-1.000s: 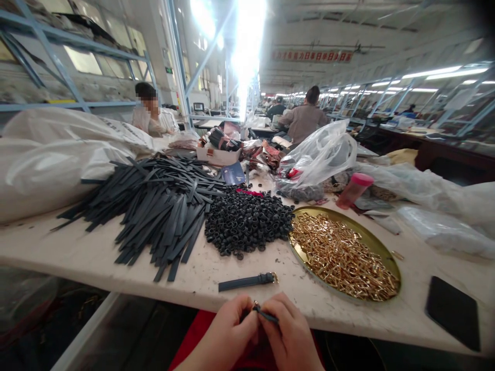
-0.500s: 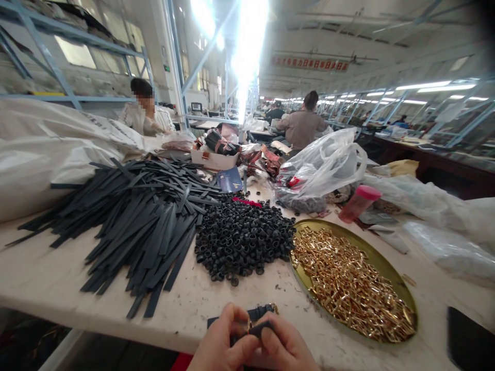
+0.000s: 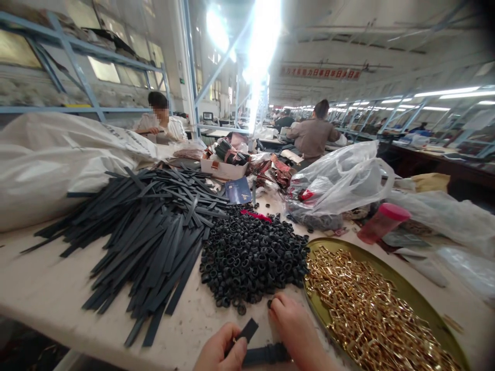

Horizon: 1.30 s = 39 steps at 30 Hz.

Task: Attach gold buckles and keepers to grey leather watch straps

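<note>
Near the front edge of the table, my left hand (image 3: 224, 348) pinches a dark strap (image 3: 248, 330), whose end sticks up past the thumb. My right hand (image 3: 292, 324) reaches to the near edge of a pile of small black loops (image 3: 251, 257), its closed fingertips at one small black loop (image 3: 269, 304). Another dark strap (image 3: 266, 354) lies on the table under my right wrist. Many flat dark strips (image 3: 154, 242) are heaped left of the loops. An oval tray (image 3: 429, 304) of gold metal pieces stands at the right.
Behind the piles are a white box (image 3: 222, 169), a blue card (image 3: 237, 190), a clear plastic bag (image 3: 340, 180) and a pink-lidded jar (image 3: 382, 222). A large white sack (image 3: 58, 165) lies left. Two people (image 3: 315, 131) sit beyond the table.
My right hand has left my left hand and moved forward to the loop pile. My left hand has shifted slightly left and down with the strap. The view has tilted and shifted.
</note>
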Motion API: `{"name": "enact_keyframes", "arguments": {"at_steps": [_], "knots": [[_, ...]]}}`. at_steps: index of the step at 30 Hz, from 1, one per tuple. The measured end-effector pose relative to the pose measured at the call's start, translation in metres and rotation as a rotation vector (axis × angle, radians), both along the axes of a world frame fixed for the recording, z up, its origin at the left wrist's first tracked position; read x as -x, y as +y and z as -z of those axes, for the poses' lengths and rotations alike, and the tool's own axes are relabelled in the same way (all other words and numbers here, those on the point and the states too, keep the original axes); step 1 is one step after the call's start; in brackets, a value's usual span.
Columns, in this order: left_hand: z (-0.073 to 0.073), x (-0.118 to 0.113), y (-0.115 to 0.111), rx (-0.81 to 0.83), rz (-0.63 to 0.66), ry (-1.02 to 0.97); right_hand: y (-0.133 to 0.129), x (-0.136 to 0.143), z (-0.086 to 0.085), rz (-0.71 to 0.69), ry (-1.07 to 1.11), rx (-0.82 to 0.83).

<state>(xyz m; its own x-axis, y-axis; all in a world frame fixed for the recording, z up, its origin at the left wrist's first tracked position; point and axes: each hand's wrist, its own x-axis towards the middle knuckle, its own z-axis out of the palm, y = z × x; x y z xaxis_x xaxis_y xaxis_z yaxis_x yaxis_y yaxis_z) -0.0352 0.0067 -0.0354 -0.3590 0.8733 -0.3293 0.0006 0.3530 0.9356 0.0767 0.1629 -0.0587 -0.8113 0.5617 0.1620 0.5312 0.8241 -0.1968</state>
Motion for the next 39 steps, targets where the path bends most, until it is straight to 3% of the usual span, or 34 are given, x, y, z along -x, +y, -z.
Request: {"name": "enact_keyframes", "arguments": {"at_steps": [9,14,17,21,26,29,35,39], "knots": [[-0.019,-0.014,0.014,0.057,-0.027,0.161,0.006,-0.008,-0.019,0.116,0.339,0.503],[-0.036,-0.024,0.024,-0.017,-0.092,0.274,-0.009,-0.015,-0.033,0.187,0.648,1.226],[-0.037,-0.033,0.027,-0.028,-0.093,0.368,-0.025,-0.019,-0.035,0.239,0.805,1.443],[-0.031,-0.04,0.022,0.019,-0.034,0.363,-0.041,-0.022,-0.032,0.267,0.926,1.552],[-0.036,-0.037,0.009,0.078,0.019,0.349,-0.051,-0.028,-0.03,0.227,0.88,1.347],[-0.042,-0.038,0.003,0.081,0.02,0.409,-0.055,-0.031,-0.029,0.193,0.851,1.312],[-0.043,-0.043,0.006,0.096,0.117,0.365,-0.058,-0.035,-0.028,0.124,0.813,1.521],[-0.046,-0.043,0.007,0.009,0.109,0.196,-0.058,-0.037,-0.032,0.202,0.864,1.608]]}}
